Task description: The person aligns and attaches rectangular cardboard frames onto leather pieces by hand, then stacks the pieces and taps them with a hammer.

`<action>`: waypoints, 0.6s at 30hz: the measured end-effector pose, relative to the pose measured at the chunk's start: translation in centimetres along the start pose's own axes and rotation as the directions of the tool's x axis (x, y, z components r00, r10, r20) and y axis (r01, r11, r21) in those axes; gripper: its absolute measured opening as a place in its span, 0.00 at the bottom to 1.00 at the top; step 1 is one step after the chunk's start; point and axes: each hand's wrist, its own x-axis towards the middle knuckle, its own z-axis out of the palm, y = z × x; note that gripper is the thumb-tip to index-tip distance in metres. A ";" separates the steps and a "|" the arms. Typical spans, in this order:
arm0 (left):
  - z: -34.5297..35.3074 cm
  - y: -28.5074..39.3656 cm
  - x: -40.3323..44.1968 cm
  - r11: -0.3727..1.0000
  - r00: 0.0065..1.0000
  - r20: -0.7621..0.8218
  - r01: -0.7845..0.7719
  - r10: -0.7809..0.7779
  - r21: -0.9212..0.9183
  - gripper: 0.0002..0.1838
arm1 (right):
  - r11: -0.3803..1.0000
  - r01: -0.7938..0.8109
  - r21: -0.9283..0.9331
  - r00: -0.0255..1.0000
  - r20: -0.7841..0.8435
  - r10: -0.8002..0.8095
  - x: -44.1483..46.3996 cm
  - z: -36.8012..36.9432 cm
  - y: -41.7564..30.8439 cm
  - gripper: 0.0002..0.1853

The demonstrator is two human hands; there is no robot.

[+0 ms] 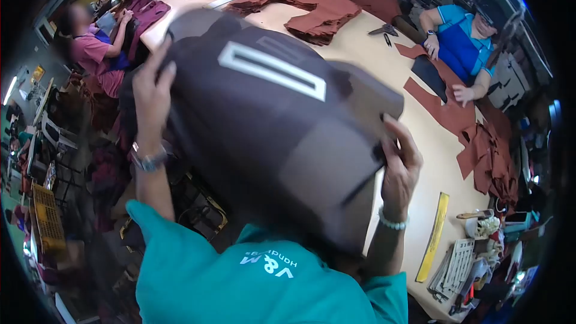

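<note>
A large dark brown sheet (240, 114), which looks like leather, is held up and bowed in front of me. A long white rectangular outline (273, 72) shows on its upper face, with a fainter one beside it. My left hand (153, 87) grips the sheet's left edge, some fingers over the top. At the right edge, my right hand (401, 165) pinches the sheet between thumb and fingers. The sheet's lower part hangs close to my chest, over the table edge. Motion blurs parts of it.
The pale worktable (414, 204) carries stacked reddish-brown leather pieces (318, 12), a yellow ruler (433, 237) and white templates (453, 270). A person in blue (462, 48) handles leather at the right. Another person in pink (93, 48) works at the left; a third stands at the far side.
</note>
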 end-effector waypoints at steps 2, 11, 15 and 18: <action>-0.3 -4.4 5.8 0.966 0.980 0.060 -0.197 0.189 0.170 0.23 | 0.995 0.035 0.090 0.999 0.005 -0.036 3.1 3.8 -0.1 0.22; 14.0 -16.7 15.9 0.838 0.913 0.390 -0.305 0.121 0.453 0.25 | 0.972 0.084 -0.221 0.995 -0.031 -0.093 8.5 11.4 11.0 0.29; 19.3 -21.7 14.8 0.754 0.847 0.532 -0.356 0.011 0.552 0.25 | 0.927 0.007 -0.376 1.000 -0.020 -0.016 7.9 12.7 13.2 0.28; 21.8 -21.3 12.1 0.659 0.893 0.438 -0.268 -0.104 0.702 0.26 | 0.841 0.029 -0.541 0.999 -0.021 -0.048 7.9 13.3 14.9 0.28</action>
